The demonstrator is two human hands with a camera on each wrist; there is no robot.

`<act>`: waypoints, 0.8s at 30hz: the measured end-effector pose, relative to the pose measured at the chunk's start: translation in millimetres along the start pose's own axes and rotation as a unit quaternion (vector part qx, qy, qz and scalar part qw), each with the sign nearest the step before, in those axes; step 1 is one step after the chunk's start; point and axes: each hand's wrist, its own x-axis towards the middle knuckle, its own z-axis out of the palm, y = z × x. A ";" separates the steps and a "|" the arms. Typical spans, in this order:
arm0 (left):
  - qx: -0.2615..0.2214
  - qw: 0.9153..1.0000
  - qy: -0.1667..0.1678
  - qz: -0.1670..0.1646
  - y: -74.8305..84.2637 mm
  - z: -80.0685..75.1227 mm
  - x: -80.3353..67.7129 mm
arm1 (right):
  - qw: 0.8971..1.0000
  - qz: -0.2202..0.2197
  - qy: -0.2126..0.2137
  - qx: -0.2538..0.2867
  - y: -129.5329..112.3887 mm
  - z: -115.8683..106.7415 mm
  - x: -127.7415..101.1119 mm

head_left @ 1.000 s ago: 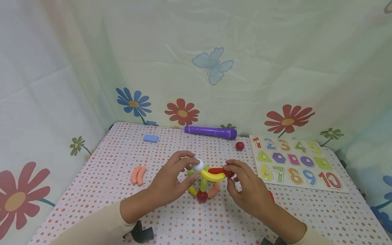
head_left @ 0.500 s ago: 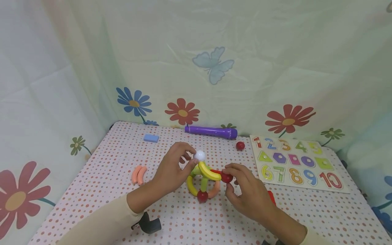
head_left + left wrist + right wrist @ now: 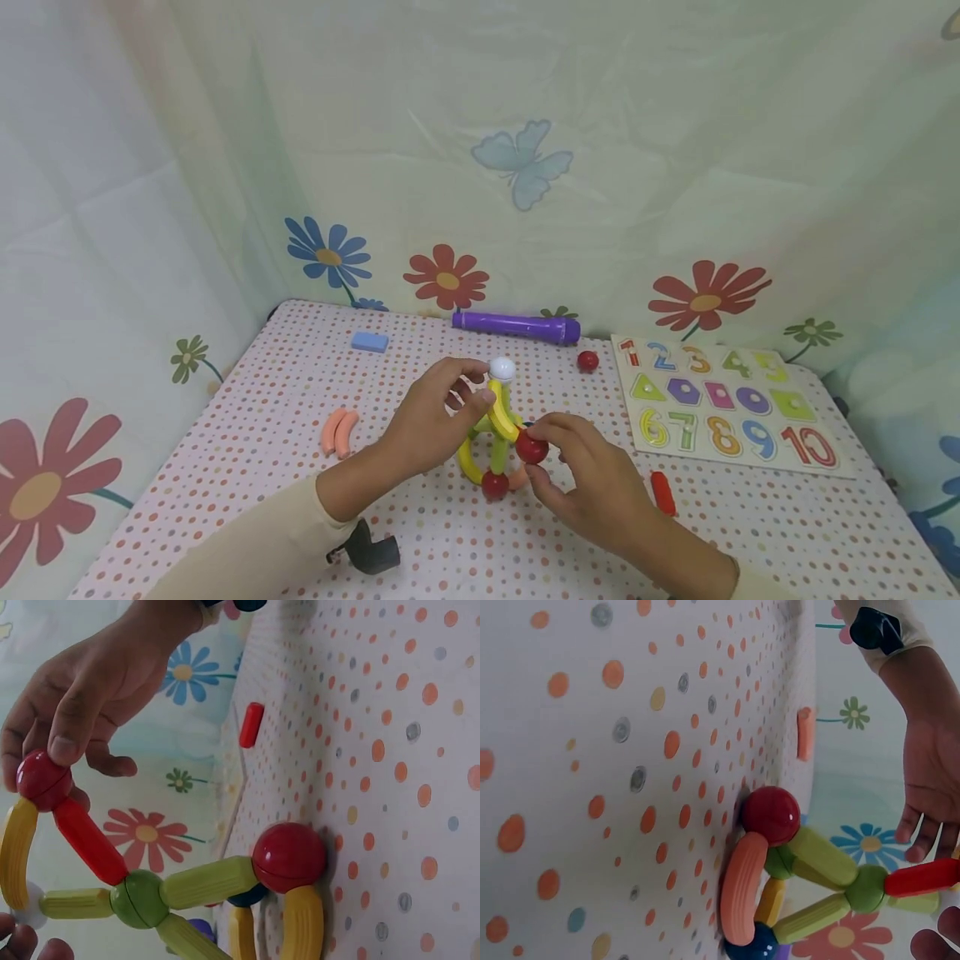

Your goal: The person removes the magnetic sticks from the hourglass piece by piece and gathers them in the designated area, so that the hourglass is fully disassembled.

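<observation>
A toy frame of coloured rods and balls (image 3: pixel 495 454) stands on the dotted table (image 3: pixel 262 467). My left hand (image 3: pixel 481 384) pinches the white ball (image 3: pixel 502 368) atop the yellow curved rod (image 3: pixel 501 410). My right hand (image 3: pixel 534 451) pinches a red ball (image 3: pixel 532 448) joined to that rod's lower end. The left wrist view shows the right hand (image 3: pixel 56 761) on that red ball (image 3: pixel 43 778), with a red rod (image 3: pixel 90 840) running to a green ball (image 3: pixel 139 898). Another red ball (image 3: pixel 771 814) and an orange curved rod (image 3: pixel 739 896) rest on the table.
A purple tube (image 3: pixel 516 325), a blue block (image 3: pixel 371 341) and a loose red ball (image 3: pixel 588 361) lie at the back. Two salmon pieces (image 3: pixel 340 431) lie left, a number puzzle board (image 3: pixel 720 404) right, a loose red rod (image 3: pixel 663 493) beside my right hand. Flowered curtains enclose the table.
My left hand lifted the white ball, so the yellow rod stands steeper. My right hand brought its red ball left and down toward the frame, uncovering the loose red rod.
</observation>
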 end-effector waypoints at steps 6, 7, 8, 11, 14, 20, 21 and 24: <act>-0.004 0.999 -0.030 0.017 -1.0 2.4 3.5 | 1.000 -0.024 0.004 -0.007 -5.0 7.0 9.0; -0.006 0.999 -0.032 0.020 -1.3 2.7 4.5 | 1.000 -0.030 0.006 -0.003 -5.4 8.3 10.7; -0.008 0.999 -0.034 0.021 -1.7 2.8 5.4 | 0.999 -0.034 0.006 0.001 -5.9 9.4 12.2; -0.018 0.999 -0.041 0.018 -2.2 3.0 7.5 | 0.999 -0.039 0.001 0.010 -8.4 11.7 15.8; -0.027 0.998 -0.049 0.004 -2.5 2.6 8.8 | 0.999 -0.043 -0.006 0.023 -10.8 12.4 18.5; -0.043 0.997 -0.056 -0.008 -2.9 2.6 10.6 | 0.999 -0.031 0.020 0.030 -4.2 11.0 25.1; -0.045 0.997 -0.057 -0.009 -3.0 2.6 10.8 | 0.999 -0.022 0.033 0.031 -1.2 10.7 27.3; -0.048 0.997 -0.059 -0.015 -3.3 2.2 11.2 | 0.997 0.015 0.064 0.038 9.0 10.5 36.8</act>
